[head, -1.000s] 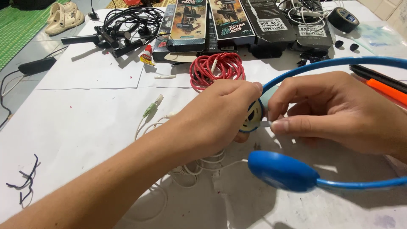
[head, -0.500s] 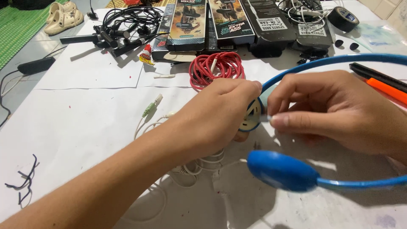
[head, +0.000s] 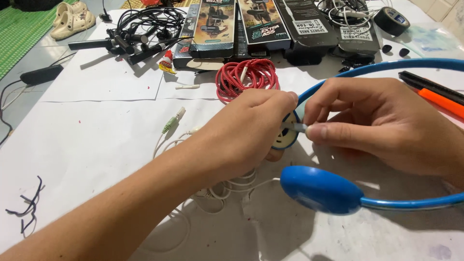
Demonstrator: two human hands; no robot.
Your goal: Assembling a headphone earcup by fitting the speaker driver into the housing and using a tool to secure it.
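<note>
A blue headset lies on white paper; its headband [head: 386,65] arcs from behind my hands to the right, and one blue earcup [head: 321,189] faces me at the front. My left hand [head: 246,130] grips the other earcup [head: 286,137], whose open inner side shows. My right hand [head: 382,123] pinches a small grey piece [head: 300,127] at that earcup, thumb and forefinger closed on it. White cable [head: 217,191] from the headset loops under my left forearm and ends in a green plug [head: 170,123].
A red coiled cable [head: 244,77] lies just behind my hands. Black boxes [head: 251,24], black cables [head: 145,26] and a tape roll [head: 392,20] line the far edge. Orange and black pens [head: 435,94] lie at right, black wire scraps [head: 29,203] at left.
My right thumb and forefinger have closed in on the open earcup, and the small grey piece now shows between them. My left hand holds the earcup as before.
</note>
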